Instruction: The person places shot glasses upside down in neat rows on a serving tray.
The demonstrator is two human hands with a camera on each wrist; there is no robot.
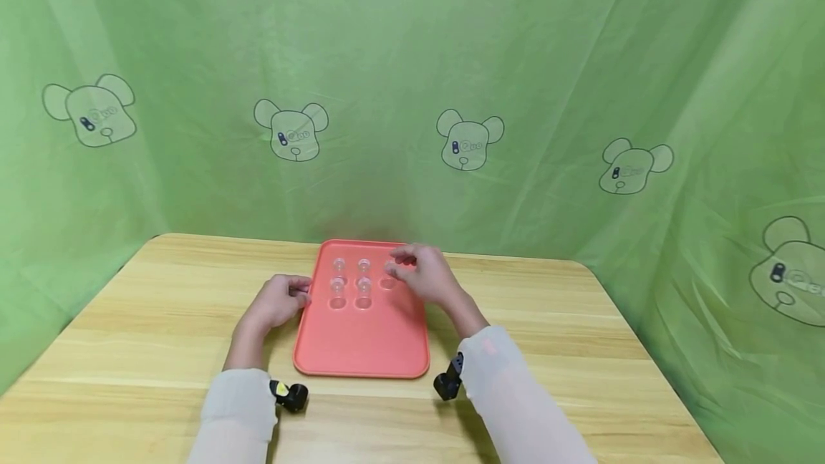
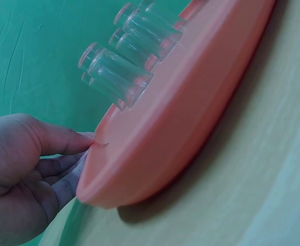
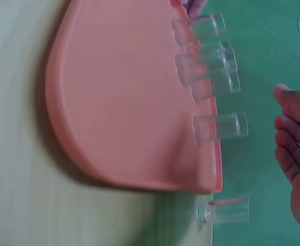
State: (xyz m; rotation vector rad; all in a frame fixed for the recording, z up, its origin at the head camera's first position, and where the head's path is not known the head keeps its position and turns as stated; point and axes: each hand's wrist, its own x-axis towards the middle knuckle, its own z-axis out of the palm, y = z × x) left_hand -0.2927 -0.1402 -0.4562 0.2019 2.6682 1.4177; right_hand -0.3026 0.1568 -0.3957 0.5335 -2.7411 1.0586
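Observation:
A pink tray [image 1: 361,342] lies on the table with several clear drinking glasses standing on its far half. My left hand [image 1: 281,299] pinches the tray's left rim, thumb on top and fingers against the outer side, as the left wrist view shows [image 2: 16,179]. Over the right part of the tray, my right hand [image 1: 425,274] hovers beside a glass [image 1: 387,282]. In the right wrist view, the right hand's [image 3: 298,148] fingers are loosely bent, apart from the nearest glass [image 3: 220,128]. Another glass [image 3: 229,210] appears past the tray's edge in that view.
The tray rests on a light wooden table [image 1: 548,349]. Behind and at both sides hangs a green curtain [image 1: 387,185] printed with bear heads. A small black camera sits on each wrist, the left one [image 1: 295,397] and the right one [image 1: 447,384].

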